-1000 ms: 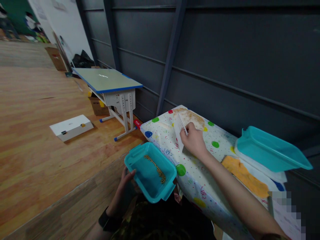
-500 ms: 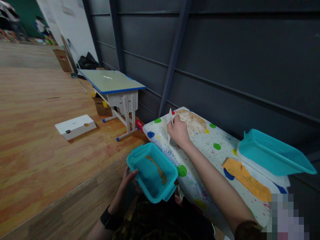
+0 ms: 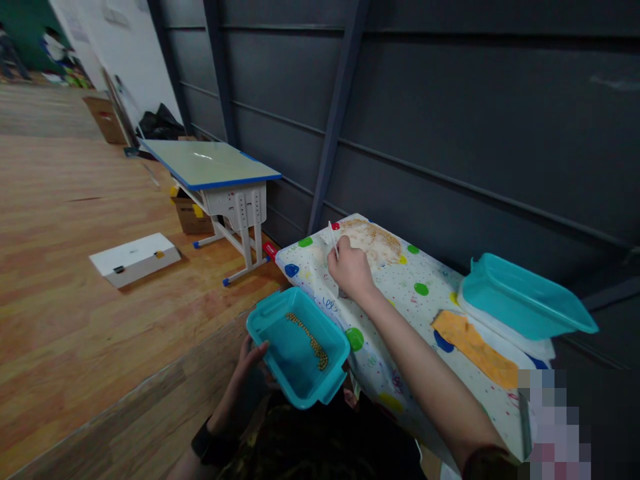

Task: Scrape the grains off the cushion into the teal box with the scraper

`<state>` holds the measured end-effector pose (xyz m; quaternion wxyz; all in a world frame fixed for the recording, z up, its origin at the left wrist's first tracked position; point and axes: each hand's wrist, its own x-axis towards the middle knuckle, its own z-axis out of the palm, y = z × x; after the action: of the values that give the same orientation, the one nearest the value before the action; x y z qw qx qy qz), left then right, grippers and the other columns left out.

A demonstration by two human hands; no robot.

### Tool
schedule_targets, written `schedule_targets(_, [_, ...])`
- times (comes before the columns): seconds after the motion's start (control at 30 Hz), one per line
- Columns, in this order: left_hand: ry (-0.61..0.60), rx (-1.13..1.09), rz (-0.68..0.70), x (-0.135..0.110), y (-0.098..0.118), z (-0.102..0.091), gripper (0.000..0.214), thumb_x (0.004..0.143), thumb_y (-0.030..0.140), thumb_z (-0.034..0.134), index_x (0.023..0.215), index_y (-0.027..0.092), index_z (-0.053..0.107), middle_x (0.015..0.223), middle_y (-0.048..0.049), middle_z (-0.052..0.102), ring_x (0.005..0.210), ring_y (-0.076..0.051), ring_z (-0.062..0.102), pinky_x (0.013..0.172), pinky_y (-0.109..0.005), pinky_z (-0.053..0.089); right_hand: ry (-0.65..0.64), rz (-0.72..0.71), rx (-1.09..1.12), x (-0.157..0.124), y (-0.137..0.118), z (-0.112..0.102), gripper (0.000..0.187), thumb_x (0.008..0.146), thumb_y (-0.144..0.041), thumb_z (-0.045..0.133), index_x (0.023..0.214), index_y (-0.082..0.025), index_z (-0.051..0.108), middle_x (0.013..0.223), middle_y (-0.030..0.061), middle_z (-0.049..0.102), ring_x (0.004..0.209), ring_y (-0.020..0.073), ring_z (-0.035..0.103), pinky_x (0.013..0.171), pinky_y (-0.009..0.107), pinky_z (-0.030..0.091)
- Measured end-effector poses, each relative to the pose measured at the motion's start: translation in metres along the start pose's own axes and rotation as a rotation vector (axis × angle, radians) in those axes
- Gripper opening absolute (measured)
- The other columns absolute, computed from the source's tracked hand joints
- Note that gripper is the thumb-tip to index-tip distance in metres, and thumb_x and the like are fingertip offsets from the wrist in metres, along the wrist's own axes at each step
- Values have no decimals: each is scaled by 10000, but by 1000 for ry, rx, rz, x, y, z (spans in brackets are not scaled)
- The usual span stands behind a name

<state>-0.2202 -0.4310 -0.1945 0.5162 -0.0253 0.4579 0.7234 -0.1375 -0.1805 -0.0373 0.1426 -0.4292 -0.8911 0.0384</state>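
My left hand grips the left side of a teal plastic container, its thumb over the rim. A line of small tan beans lies on the container's floor. The container tilts beside the front edge of a covered table. Over the tabletop, my right hand pinches a thin white flat piece, seen nearly edge-on and partly hidden by the fingers. Just beyond that hand, a spread of white grains with tan beans lies on the patterned tablecloth.
At the table's right stand another teal container and an orange cloth. A school desk stands along the dark wall. A white box lies on the wooden floor. People are far off at upper left.
The view has shifted slightly, moving the scene left. My right hand has turned the white piece a little near the grains. My left hand still holds the container.
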Motion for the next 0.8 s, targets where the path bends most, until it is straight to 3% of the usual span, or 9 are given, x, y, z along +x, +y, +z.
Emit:
schedule_targets(0.1, [67, 47, 20, 9, -3, -7, 839, 741, 408, 1030, 1453, 334, 591, 881, 47, 729, 668, -215, 748, 625, -351, 643, -4, -41, 1, 0, -6, 0, 304, 1152, -280, 464, 1362, -138, 634, 1070, 228, 856, 942, 359, 809, 802, 372, 534])
schedule_targets(0.2, [70, 32, 22, 9, -2, -8, 786, 728, 369, 1027, 1400, 340, 620, 731, 108, 628, 535, -153, 623, 556, -296, 577, 111, -43, 21, 2, 17, -7, 283, 1144, -292, 469, 1316, -159, 650, 1001, 184, 851, 880, 333, 789, 770, 353, 504])
schedule_targets(0.3, [43, 15, 36, 0, 1, -4, 707, 756, 367, 1022, 1362, 329, 660, 723, 97, 635, 567, -160, 651, 547, -272, 580, 299, 5, 50, 6, 70, -21, 246, 1130, -323, 493, 1229, -195, 678, 957, 151, 837, 836, 322, 771, 747, 349, 473])
schedule_targets(0.4, [1, 33, 43, -10, 3, 2, 752, 783, 404, 1021, 1443, 331, 670, 739, 80, 652, 664, -220, 744, 623, -333, 665, 438, 58, 84, 7, 137, -33, 194, 1094, -324, 551, 1160, -222, 702, 1018, 154, 854, 871, 337, 792, 753, 356, 471])
schedule_targets(0.5, [3, 46, 39, -16, 3, 4, 835, 779, 423, 1031, 1523, 329, 662, 894, 36, 762, 763, -255, 803, 762, -428, 725, 462, 74, 85, 3, 196, -34, 235, 1068, -336, 584, 1179, -224, 759, 1018, 153, 880, 878, 350, 811, 739, 361, 493])
schedule_targets(0.63, [15, 90, 30, -22, 3, 0, 747, 806, 448, 1022, 1479, 326, 723, 762, 63, 721, 708, -245, 781, 872, -476, 729, 435, 35, 57, -6, 238, -17, 372, 1088, -343, 553, 1270, -192, 842, 1090, 174, 907, 907, 361, 848, 762, 388, 572])
schedule_targets(0.73, [60, 136, 22, -26, 6, -5, 689, 844, 498, 984, 1467, 334, 740, 1074, -39, 886, 982, -338, 872, 931, -503, 726, 403, -15, 54, -10, 245, -1, 399, 1100, -325, 561, 1311, -201, 875, 1190, 168, 912, 983, 366, 876, 849, 422, 639])
schedule_targets(0.8, [66, 151, 23, -29, 7, -10, 690, 874, 506, 953, 1505, 346, 728, 1340, -88, 888, 1188, -397, 863, 985, -538, 723, 384, -44, 66, -11, 243, 7, 392, 1107, -298, 571, 1323, -218, 887, 1272, 158, 903, 1070, 369, 883, 938, 447, 660])
